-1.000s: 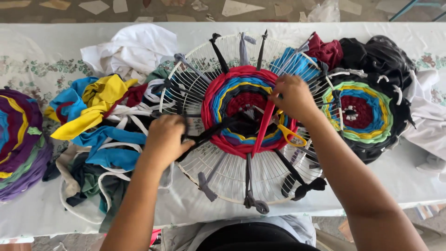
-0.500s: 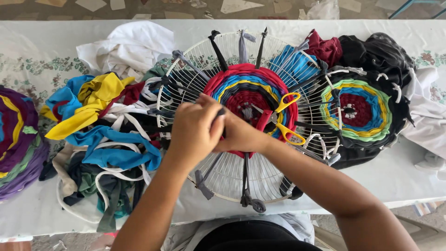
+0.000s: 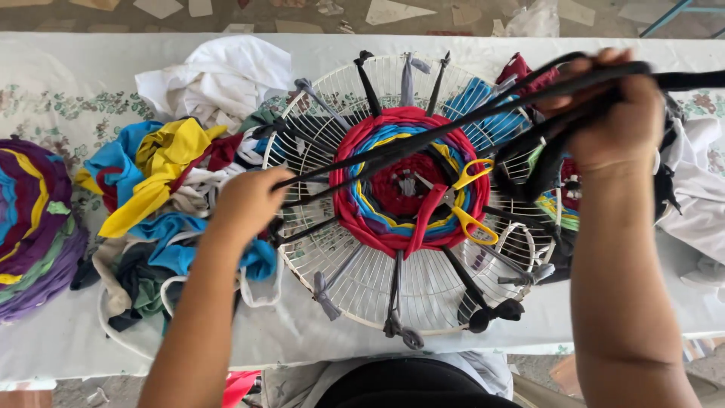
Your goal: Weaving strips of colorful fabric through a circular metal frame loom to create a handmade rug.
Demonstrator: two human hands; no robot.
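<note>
Two hands stretch one black fabric strip (image 3: 423,140) taut across a round wire fan guard (image 3: 393,291) used as a loom. Left hand (image 3: 245,202) fingers closed, pinching the strip's low end by the guard's left rim; right hand (image 3: 615,113) raised, fist closed on the other end. Risk: pulling too hard could drag the guard across the table (image 3: 45,68) or snag the yellow-handled scissors (image 3: 470,198) lying on the woven disc (image 3: 408,177). Counts: one guard, one scissors, one loose rag pile (image 3: 162,189), one finished purple mat (image 3: 30,227) at left.
</note>
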